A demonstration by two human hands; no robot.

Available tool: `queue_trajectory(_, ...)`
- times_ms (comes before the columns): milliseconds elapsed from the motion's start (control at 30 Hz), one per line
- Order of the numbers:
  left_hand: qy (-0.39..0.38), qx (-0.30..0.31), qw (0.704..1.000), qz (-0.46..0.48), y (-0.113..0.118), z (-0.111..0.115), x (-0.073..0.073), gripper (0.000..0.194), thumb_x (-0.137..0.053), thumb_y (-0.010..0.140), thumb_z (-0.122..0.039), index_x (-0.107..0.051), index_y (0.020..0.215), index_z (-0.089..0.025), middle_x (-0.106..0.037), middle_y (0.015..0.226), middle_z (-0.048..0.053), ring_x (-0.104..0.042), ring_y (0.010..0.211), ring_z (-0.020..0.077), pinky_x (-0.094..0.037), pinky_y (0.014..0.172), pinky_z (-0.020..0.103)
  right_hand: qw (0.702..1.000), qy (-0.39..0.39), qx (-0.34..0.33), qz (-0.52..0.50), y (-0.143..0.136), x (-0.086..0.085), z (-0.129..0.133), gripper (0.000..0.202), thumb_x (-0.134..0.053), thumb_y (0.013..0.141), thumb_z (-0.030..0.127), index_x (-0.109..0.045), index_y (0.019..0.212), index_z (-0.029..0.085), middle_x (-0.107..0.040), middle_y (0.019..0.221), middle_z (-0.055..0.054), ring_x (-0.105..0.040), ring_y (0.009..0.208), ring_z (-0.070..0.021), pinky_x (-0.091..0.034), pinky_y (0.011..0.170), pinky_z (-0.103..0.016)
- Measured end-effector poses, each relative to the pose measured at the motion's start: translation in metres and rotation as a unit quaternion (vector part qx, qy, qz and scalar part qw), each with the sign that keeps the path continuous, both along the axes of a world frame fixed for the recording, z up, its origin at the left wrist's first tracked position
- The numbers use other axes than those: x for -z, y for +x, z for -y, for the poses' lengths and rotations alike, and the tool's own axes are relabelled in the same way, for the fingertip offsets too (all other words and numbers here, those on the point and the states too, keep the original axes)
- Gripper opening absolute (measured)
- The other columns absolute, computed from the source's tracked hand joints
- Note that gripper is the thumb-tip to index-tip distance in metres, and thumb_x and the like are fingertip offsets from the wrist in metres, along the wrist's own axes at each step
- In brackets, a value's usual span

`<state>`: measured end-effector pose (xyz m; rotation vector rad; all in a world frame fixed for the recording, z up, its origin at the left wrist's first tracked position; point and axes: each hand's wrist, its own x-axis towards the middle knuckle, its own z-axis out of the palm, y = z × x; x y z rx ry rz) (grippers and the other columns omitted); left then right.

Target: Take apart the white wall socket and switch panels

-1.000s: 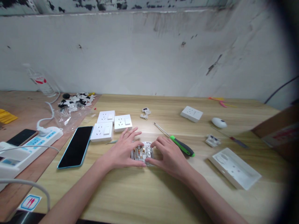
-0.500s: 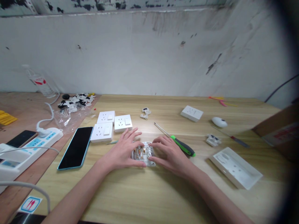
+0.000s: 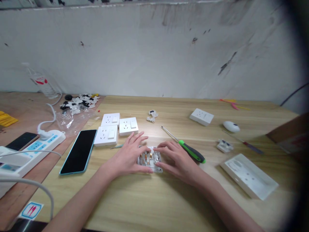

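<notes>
An opened wall socket (image 3: pixel 149 161) lies on the table between my hands, its inside up with brass contacts in a white housing. My left hand (image 3: pixel 129 156) grips its left side, thumb at the near edge and forefinger at the far edge; the other fingers reach out past it. From the right, my right hand (image 3: pixel 177 161) holds the other end between thumb and fingers, partly covering that end. A green and black screwdriver (image 3: pixel 191 152) rests just beyond my right hand. Behind my left hand, three white socket-and-switch units (image 3: pixel 106 135) stand grouped.
Left are a phone (image 3: pixel 78 153), a power strip (image 3: pixel 45 141) with cables, and a heap of black and white plastic parts (image 3: pixel 80 102). Right are a white open box-shaped cover (image 3: pixel 249 177), a socket mechanism (image 3: pixel 224 146), another screwdriver (image 3: pixel 252 147) and a cardboard box (image 3: pixel 287 135).
The view has shifted slightly, so the table things appear a little further right. Both hands keep nearly the same hold on the wall socket.
</notes>
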<state>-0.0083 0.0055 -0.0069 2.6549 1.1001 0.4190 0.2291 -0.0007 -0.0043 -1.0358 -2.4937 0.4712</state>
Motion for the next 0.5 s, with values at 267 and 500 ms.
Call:
queue_trajectory(267, -0.006, -0.001, 1.000, 0.007, 0.0004, 0.0002, -0.0004, 0.063, -0.060, 0.072, -0.070, -0.057, 0.115, -0.024, -0.039, 0.145, 0.010, -0.017, 0.143, 0.0315, -0.012, 0.117, 0.057, 0.999, -0.018, 0.007, -0.034, 0.0008, 0.0041, -0.0025, 0.033, -0.061, 0.086, 0.040, -0.061, 0.116, 0.027, -0.058, 0.114, -0.009, -0.054, 0.105, -0.0230, -0.043, 0.091, -0.041)
queue_trajectory(500, -0.006, 0.002, 1.000, 0.027, -0.0001, 0.0001, 0.0018, 0.061, -0.061, 0.072, -0.068, -0.057, 0.115, -0.025, -0.039, 0.145, 0.008, -0.019, 0.142, 0.0313, -0.011, 0.117, 0.057, 0.999, -0.010, 0.013, -0.029, 0.0003, 0.0050, -0.0028, 0.034, -0.063, 0.083, 0.041, -0.063, 0.114, 0.027, -0.059, 0.114, -0.010, -0.055, 0.106, -0.0249, -0.044, 0.090, -0.043)
